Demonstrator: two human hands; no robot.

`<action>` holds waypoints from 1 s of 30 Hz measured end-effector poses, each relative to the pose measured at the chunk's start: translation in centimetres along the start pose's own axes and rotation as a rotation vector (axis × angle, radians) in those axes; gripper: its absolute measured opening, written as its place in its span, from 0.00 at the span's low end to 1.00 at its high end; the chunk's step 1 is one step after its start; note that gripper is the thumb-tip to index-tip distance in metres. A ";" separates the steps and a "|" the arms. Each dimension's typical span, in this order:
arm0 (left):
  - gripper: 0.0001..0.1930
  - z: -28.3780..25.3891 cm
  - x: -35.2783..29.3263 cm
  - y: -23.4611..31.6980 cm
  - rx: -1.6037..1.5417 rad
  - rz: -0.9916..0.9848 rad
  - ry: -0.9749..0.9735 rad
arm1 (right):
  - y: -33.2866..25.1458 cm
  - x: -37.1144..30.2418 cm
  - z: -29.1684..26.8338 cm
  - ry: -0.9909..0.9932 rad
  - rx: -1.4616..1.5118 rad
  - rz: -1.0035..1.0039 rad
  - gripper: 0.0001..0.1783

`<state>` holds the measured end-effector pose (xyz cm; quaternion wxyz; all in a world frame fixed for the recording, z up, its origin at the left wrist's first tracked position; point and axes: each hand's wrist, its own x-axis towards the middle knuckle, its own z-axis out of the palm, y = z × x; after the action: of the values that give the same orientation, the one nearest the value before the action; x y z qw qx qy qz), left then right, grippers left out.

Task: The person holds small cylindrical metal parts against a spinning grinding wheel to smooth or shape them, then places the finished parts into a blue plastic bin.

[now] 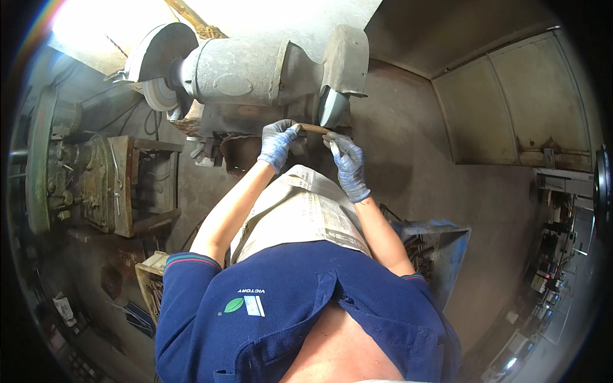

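Observation:
Both my hands wear blue-and-grey work gloves. A short, thin brownish bar [313, 129] spans between them, roughly level. My left hand [278, 144] pinches its left end, and the fingers of my right hand [347, 165] close on its right end. Just above the bar's right end is the right grinding wheel [333, 108] of a grey bench grinder [237, 71], partly under its guard [347, 60]. Whether bar and wheel touch, I cannot tell. The grinder's left wheel [159, 94] sits under another guard, away from my hands.
Newspaper [287, 220] covers my lap. A crate of metal pieces [152, 274] stands at my left, a blue-edged metal box [456, 246] at my right. A greenish machine [89, 182] stands farther left. Large metal panels [511, 102] rise at the far right.

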<state>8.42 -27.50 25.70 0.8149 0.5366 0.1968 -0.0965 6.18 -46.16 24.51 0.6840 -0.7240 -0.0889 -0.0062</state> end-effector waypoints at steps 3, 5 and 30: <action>0.05 -0.1 0.2 0.2 0.046 0.034 -0.036 | -0.1 0.0 0.2 0.006 0.059 0.009 0.11; 0.04 1.0 -0.1 0.4 0.048 0.010 -0.039 | 0.5 -0.2 -0.5 0.043 0.105 0.064 0.11; 0.05 -2.0 -0.5 -0.3 0.054 0.126 -0.139 | -0.7 -1.1 0.9 0.014 0.030 -0.064 0.13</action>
<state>7.41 -25.86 24.98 0.8163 0.5615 0.1031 -0.0874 4.94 -45.32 24.97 0.6950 -0.7103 -0.1073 -0.0315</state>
